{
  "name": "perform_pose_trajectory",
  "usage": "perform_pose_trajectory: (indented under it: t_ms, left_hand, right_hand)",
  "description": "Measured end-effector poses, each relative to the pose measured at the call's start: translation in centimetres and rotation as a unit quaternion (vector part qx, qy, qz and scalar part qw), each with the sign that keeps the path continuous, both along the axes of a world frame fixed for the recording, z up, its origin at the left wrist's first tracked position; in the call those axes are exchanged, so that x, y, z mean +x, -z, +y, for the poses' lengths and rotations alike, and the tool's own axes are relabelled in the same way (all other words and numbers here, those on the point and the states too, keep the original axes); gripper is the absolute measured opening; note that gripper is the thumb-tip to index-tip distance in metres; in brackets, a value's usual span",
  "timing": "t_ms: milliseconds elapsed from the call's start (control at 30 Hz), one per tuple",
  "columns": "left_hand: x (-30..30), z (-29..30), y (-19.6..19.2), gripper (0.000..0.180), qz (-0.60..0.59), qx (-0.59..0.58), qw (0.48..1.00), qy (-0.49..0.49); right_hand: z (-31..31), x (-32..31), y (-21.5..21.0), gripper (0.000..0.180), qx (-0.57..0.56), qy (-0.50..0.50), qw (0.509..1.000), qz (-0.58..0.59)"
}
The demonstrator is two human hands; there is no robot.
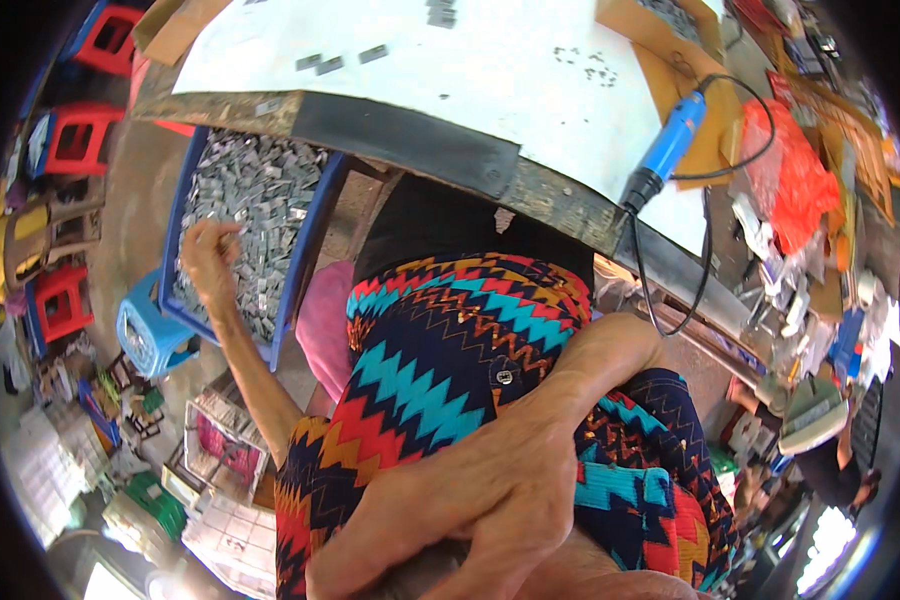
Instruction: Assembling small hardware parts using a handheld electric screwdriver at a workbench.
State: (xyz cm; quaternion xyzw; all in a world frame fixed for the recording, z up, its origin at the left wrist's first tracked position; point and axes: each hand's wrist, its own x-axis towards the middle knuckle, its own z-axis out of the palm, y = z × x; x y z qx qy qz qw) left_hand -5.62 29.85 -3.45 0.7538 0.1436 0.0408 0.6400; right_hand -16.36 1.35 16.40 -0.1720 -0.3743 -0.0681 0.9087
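My left hand [210,262] is over the left side of a blue plastic bin [322,215] heaped with small grey rectangular pieces [260,215]. Its fingers are loosely bent and a little apart, and no piece shows between them. Close up, my right hand [460,500] reaches across my chest toward the lower edge of the view. Fingers of that hand are stretched and parted, with a dark patch between them; their tips are cut off. Away from both hands, a blue corded power tool [665,145] lies on the worktable [400,60].
Several grey pieces [330,65] and tiny dark bits [595,70] lie on the white tabletop. The tool's black cable [660,325] loops over the edge. A cardboard box [635,25] stands at the far right. Red stools [75,138] and a light blue stool [145,335] are left.
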Motion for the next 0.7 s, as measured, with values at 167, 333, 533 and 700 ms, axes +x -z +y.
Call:
perform_pose_trajectory:
  t_ms: [167, 333, 533, 700]
  left_hand:
    - [0.3, 5.0, 2.2, 0.023, 0.000, 0.133, 0.986, -0.103]
    - [0.1, 0.2, 2.2, 0.022, -0.025, 0.111, 0.988, -0.107]
    - [-0.1, -16.5, -5.0, 0.011, -0.092, -0.018, 0.991, 0.095]
    - [0.9, -25.0, -6.7, 0.009, -0.143, 0.041, 0.955, 0.257]
  right_hand:
    - [-0.2, 0.9, -1.5, 0.033, 0.100, -0.215, 0.971, -0.024]
    - [-2.3, 3.2, -1.6, 0.031, -0.013, -0.627, 0.774, 0.086]
    - [-0.5, 0.9, -0.4, 0.034, 0.124, -0.178, 0.976, -0.031]
    - [-2.7, 2.1, 0.6, 0.040, 0.059, -0.510, 0.858, -0.017]
